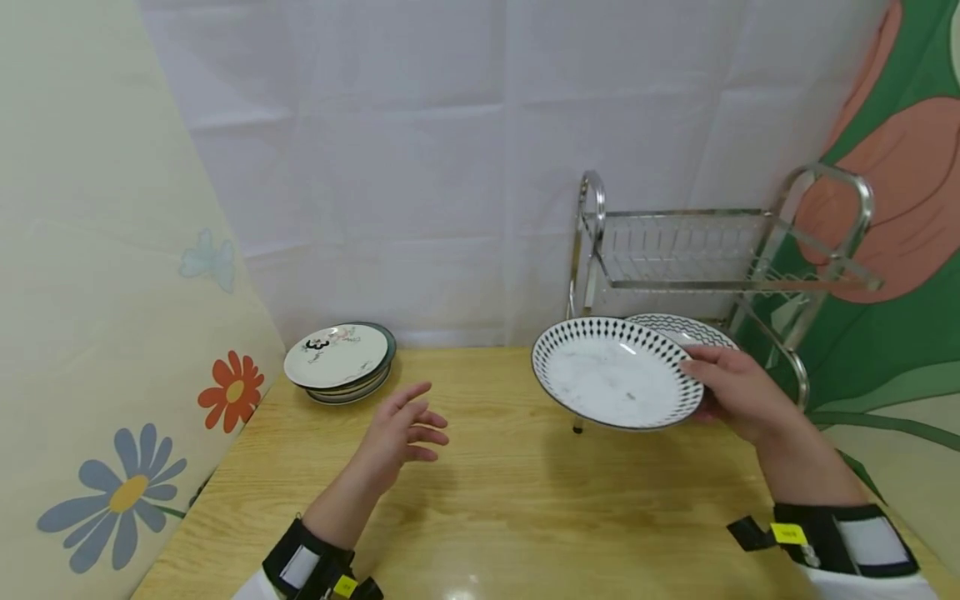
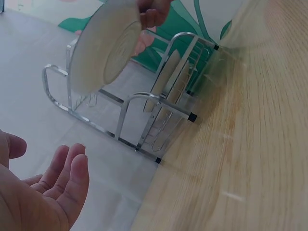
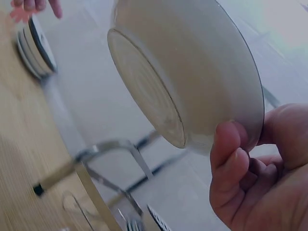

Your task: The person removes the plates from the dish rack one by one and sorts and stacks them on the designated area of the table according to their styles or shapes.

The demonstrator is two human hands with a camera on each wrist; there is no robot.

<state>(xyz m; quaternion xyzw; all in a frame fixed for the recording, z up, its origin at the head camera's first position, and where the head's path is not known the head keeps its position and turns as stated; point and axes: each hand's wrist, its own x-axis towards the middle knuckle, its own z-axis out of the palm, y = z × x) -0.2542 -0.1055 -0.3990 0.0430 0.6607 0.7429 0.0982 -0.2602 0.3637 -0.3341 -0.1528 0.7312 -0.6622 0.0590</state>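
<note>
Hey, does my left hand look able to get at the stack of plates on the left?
Probably yes: your left hand is empty, near the stack of plates, with only bare table between them; your right hand holds the diamond-patterned plate well off to the side.

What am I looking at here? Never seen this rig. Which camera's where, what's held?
No machine: a person works bare-handed, each hand a grip. The wide picture is from a head camera; the others from the left and right wrists. On the table stand a stack of plates at left and a metal dish rack at right, with plates in its lower tier. The right grip pinches the rim of a patterned plate, raised in front of the rack. The left grip holds nothing.
</note>
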